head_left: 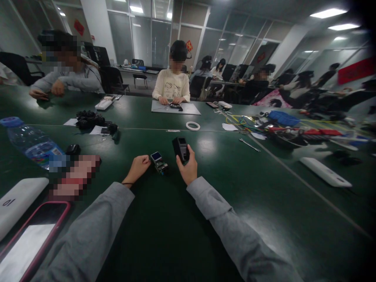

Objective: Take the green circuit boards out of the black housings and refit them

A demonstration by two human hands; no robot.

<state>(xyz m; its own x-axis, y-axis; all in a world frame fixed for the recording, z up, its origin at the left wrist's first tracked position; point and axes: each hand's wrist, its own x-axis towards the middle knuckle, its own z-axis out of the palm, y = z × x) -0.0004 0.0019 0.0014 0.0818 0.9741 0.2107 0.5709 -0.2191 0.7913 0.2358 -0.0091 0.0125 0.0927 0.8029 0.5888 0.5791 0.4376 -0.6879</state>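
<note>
I've right hand (189, 169) grasping black device (181, 147), left hand (138, 167) clenched beside circuit board (161, 167), board and device apart, well short of far edge of bench (226, 168).

Dark green runs right across the surface (264, 176), and it's plain grey on both sleeves (214, 203)! Black for the wristband (127, 184), black again for the handheld device (179, 149). Green shows on the circuit board (161, 167), white edging its dark bluish screen (156, 156). Over to the ring (194, 129): clean white! Blue on the bottle cap (11, 122), pinkish red framing the phone (32, 239). Opposite, a cream top (170, 82) sports dark line drawings, and there's a bold red banner (357, 67)!
</note>
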